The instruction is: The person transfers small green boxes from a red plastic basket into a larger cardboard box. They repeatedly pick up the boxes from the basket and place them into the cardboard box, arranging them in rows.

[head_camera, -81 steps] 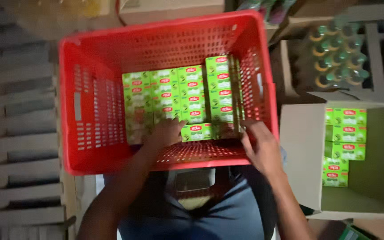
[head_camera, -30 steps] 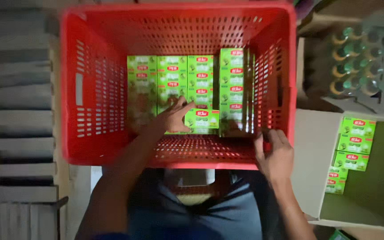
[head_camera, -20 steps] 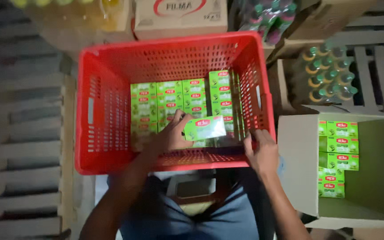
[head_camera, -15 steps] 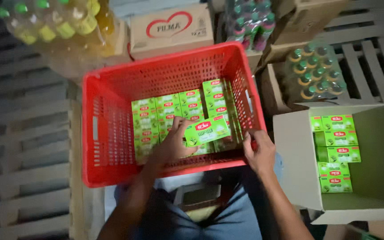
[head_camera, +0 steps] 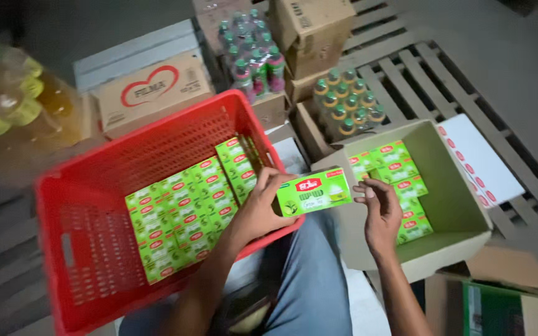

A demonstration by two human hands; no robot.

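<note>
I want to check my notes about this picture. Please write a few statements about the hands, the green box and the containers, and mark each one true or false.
1. The left hand holds a green box. True.
2. The right hand rests inside the red crate. False: it is at the box's right end, over the cardboard carton.
3. The red crate holds rows of green boxes. True.
4. The cardboard carton holds only bottles. False: it holds green boxes.
</note>
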